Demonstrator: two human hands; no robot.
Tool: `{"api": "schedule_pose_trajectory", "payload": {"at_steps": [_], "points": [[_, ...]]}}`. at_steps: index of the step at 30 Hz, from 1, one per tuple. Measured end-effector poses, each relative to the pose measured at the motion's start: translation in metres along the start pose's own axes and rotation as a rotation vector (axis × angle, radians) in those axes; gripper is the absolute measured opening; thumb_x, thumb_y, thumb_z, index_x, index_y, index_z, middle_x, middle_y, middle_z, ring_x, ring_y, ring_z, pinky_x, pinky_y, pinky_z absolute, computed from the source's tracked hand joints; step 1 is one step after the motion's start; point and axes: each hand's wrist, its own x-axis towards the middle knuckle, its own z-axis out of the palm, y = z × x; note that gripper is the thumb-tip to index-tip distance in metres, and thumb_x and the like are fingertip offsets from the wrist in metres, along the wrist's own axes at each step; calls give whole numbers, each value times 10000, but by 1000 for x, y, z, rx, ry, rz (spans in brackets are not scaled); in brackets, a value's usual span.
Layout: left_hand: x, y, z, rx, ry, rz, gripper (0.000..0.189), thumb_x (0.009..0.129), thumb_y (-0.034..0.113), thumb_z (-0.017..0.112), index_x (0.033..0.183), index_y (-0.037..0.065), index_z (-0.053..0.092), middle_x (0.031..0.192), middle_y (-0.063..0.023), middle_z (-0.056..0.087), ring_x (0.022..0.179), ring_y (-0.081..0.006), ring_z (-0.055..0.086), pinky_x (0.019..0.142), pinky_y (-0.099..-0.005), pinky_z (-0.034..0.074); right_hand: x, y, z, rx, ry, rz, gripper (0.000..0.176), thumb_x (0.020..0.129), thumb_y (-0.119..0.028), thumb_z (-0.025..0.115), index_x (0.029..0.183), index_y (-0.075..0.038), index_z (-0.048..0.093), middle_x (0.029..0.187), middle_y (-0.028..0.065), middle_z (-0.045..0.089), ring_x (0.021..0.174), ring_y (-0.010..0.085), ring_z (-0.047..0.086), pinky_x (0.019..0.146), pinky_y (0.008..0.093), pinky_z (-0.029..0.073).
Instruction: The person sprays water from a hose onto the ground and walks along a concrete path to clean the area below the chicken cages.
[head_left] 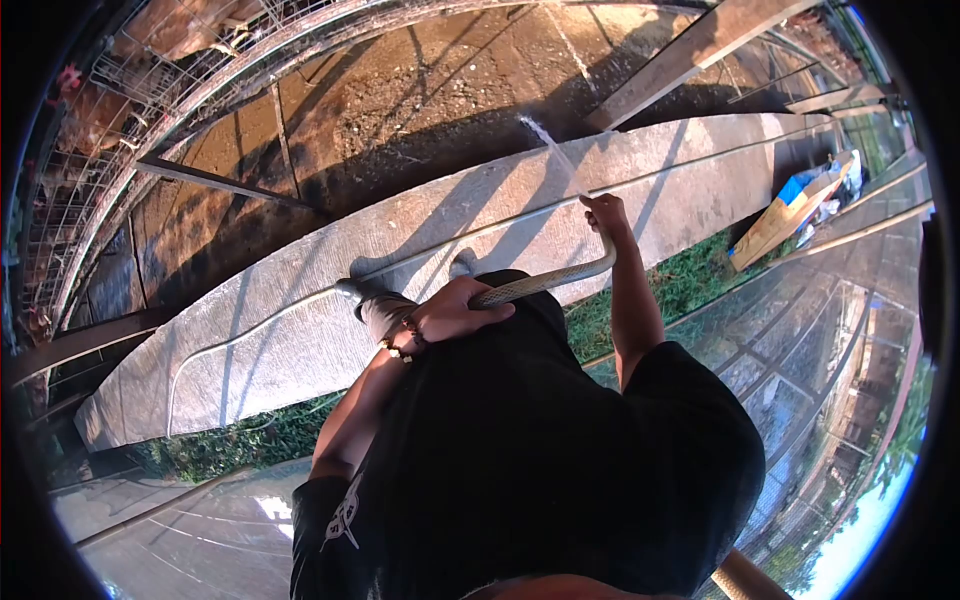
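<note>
A beige braided hose (560, 279) runs from my left hand to my right hand, bending upward near the right wrist. My right hand (606, 213) is closed around its end, and a jet of water (555, 150) shoots from there onto the dirty floor beyond the walkway. Low in front of my body, my left hand (455, 312) is wrapped over the hose, thumb along it, with a beaded bracelet at the wrist. More hose (240, 337) lies along the concrete walkway (300, 350) under me.
Wire cages (150, 80) with brown hens (100, 120) line the upper left. Wet, littered ground (420, 110) lies below them. Wooden beams (700, 60) slant across the upper right. A cardboard box (790, 215) stands at the walkway's right, beside grass (690, 285) and netting (770, 340).
</note>
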Motion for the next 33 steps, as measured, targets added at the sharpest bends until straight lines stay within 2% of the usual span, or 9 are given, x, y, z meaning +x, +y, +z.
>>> {"api": "schedule_pose_trajectory", "payload": {"at_steps": [6, 18, 21, 30, 33], "points": [[-1, -1, -1, 3, 6, -5, 428, 793, 430, 587, 849, 8, 622, 572, 0, 504, 560, -77, 452, 531, -261, 360, 5, -7, 1, 22, 4, -55, 287, 733, -216, 699, 742, 14, 528, 562, 72, 533, 418, 117, 482, 350, 251, 391], [-3, 4, -2, -3, -10, 11, 422, 795, 416, 593, 853, -1, 619, 581, -6, 516, 574, -73, 453, 538, -262, 367, 7, -24, 0, 57, 4, -81, 290, 733, -207, 702, 734, 1, 500, 571, 75, 534, 424, 112, 479, 349, 245, 390], [-4, 5, -2, -5, 3, 5, 427, 794, 419, 593, 840, -5, 619, 584, -9, 519, 578, -75, 456, 541, -263, 369, 11, -27, 1, 16, 18, -113, 299, 737, -245, 703, 725, -34, 492, 557, 55, 512, 413, 95, 445, 346, 234, 362], [-7, 11, -4, 42, 9, 11, 433, 793, 413, 591, 890, -7, 627, 629, -58, 574, 609, -113, 514, 588, -279, 411, 9, -47, 2, 31, 1, -135, 275, 739, -202, 697, 729, -5, 505, 575, 70, 535, 425, 105, 480, 342, 244, 384], [-8, 11, -3, 45, 30, 24, 420, 794, 405, 594, 885, -3, 629, 618, -40, 562, 600, -98, 501, 574, -271, 403, 10, -52, 3, 20, 7, -181, 274, 740, -205, 695, 723, -7, 506, 577, 67, 536, 425, 101, 477, 344, 243, 382]]}}
